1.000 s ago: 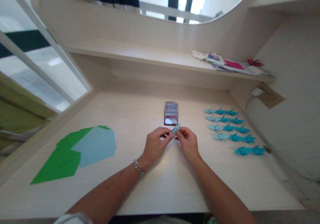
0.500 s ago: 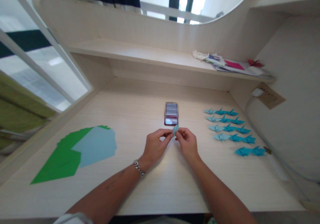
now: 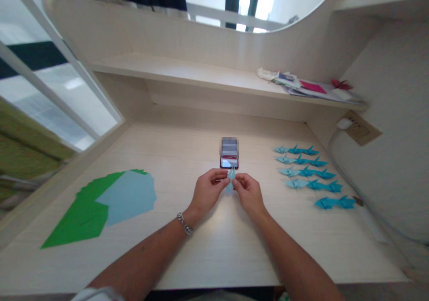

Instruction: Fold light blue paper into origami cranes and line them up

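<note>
A small folded piece of light blue paper [image 3: 231,175] stands between my hands, narrow and pointed toward the phone. Fingers and thumb of my left hand [image 3: 210,188] pinch its left side. My right hand [image 3: 248,191] grips the right edge between thumb and fingertips. Just beyond the fingers lies a phone [image 3: 229,161] with a lit screen. To the right sit rows of folded blue paper cranes [image 3: 306,171], some paler than others.
Fanned green paper sheets [image 3: 77,216] and light blue paper sheets [image 3: 134,198] lie on the desk at left. Papers [image 3: 313,87] rest on the shelf [image 3: 187,73] at the back. A white cable [image 3: 351,189] runs down the right side from a wall socket [image 3: 363,131].
The folded paper has turned from a slant to nearly upright, its narrow tips toward the phone. Both hands have shifted slightly left and now hold its two sides.
</note>
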